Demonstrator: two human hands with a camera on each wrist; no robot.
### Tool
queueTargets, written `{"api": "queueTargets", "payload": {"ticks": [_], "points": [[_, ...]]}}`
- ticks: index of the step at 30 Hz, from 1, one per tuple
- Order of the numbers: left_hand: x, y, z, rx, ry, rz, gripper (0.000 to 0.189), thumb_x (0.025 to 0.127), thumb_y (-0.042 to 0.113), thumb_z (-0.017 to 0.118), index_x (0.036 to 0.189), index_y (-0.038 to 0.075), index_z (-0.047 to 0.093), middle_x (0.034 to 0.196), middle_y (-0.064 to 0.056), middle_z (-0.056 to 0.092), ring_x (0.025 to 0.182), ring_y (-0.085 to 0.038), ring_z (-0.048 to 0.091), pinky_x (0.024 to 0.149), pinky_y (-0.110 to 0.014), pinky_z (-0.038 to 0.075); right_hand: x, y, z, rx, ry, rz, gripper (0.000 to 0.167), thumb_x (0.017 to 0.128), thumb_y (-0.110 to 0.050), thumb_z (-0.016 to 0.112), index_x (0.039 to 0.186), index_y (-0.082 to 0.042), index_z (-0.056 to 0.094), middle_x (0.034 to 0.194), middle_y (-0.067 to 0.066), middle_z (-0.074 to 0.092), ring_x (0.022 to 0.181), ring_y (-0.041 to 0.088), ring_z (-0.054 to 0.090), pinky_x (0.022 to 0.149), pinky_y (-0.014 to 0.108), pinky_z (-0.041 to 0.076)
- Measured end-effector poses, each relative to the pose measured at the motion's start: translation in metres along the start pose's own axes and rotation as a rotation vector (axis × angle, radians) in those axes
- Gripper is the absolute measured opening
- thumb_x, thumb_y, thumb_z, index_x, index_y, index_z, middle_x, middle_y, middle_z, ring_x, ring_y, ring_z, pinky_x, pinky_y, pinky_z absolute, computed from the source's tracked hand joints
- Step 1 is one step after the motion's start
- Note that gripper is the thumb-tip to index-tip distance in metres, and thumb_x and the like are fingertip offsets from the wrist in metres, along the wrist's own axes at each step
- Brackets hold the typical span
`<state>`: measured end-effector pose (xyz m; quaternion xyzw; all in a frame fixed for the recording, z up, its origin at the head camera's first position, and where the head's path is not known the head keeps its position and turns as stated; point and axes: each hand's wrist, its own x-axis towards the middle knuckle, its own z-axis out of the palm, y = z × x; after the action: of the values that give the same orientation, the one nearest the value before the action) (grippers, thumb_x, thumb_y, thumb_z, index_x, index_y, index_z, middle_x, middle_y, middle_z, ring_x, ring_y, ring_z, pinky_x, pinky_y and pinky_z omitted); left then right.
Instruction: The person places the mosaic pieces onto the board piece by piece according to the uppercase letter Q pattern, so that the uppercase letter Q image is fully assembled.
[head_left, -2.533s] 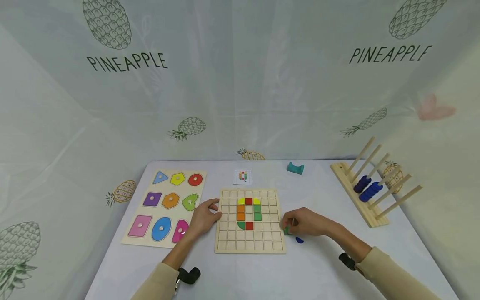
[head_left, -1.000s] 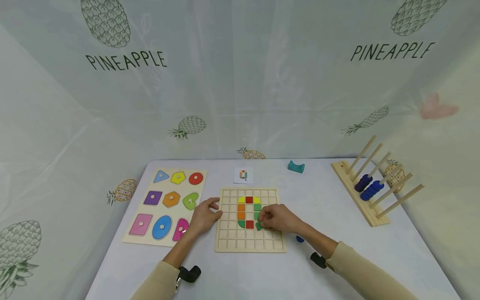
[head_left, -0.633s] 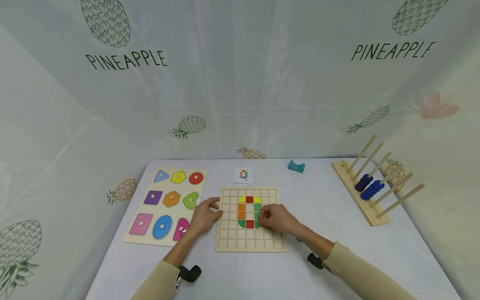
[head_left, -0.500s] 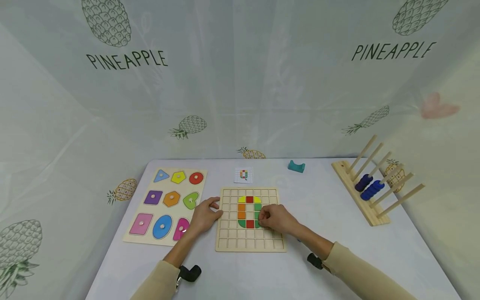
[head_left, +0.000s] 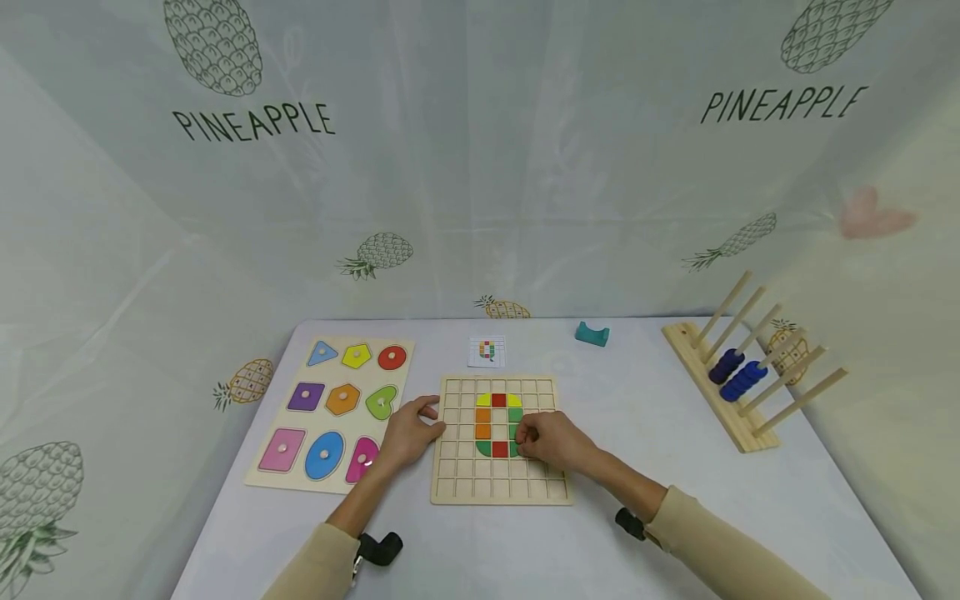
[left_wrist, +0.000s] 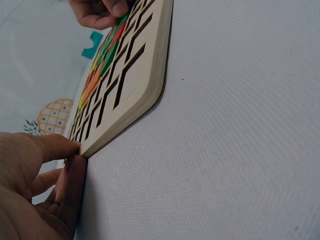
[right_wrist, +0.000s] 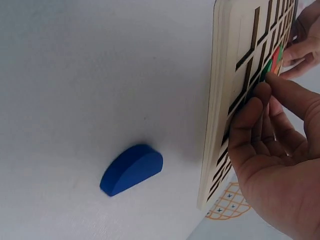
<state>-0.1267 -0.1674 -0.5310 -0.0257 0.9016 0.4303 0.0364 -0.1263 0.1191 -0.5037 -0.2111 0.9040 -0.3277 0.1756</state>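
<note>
A square wooden grid board (head_left: 501,492) lies flat, with red, orange, yellow and green pieces forming a ring. The fingertips of my left hand (head_left: 408,435) touch the board's left edge, and a finger and thumb meet its side in the left wrist view. Over the ring's lower right corner, my right hand (head_left: 557,439) pinches a green rounded-corner piece (head_left: 513,449) at its cell, partly covered by the fingers. A blue half-round piece (right_wrist: 132,170) lies on the table right of the board, hidden by my right arm in the head view.
Behind the board lies a small pattern card (head_left: 487,352). A knob shape puzzle (head_left: 330,417) stands to the left. At the back is a teal notched block (head_left: 592,335). On the right is a wooden peg stand (head_left: 720,387) with blue beads on two pegs.
My right hand has carried the green piece from beside the board leftward to the ring's lower right corner, where it has stayed for about half a second. My left hand keeps its place.
</note>
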Motion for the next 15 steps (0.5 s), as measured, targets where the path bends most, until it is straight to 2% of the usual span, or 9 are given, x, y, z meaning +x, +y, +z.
{"api": "queueTargets", "payload": {"ticks": [8,15], "points": [[0.0,0.0,-0.001,-0.011,-0.002,-0.005,0.049,0.085,0.014,0.077,0.131,0.006,0.064,0.094,-0.003,0.066,0.065,-0.013,0.054,0.062,-0.029,0.045,-0.007,0.009,-0.019,0.034,-0.04,0.008,0.007,0.09,-0.016,0.074,0.09,-0.018,0.067,0.077,-0.006,0.061,0.073,0.013,0.054,0.061,0.025,0.044],[0.003,-0.004,0.0,-0.017,-0.003,0.004,0.049,0.084,0.014,0.078,0.131,0.007,0.064,0.093,-0.003,0.066,0.065,-0.012,0.055,0.061,-0.028,0.044,-0.02,0.03,-0.04,0.037,-0.046,0.044,0.007,0.089,-0.017,0.075,0.092,-0.017,0.068,0.08,-0.006,0.062,0.076,0.013,0.055,0.063,0.025,0.045]]}}
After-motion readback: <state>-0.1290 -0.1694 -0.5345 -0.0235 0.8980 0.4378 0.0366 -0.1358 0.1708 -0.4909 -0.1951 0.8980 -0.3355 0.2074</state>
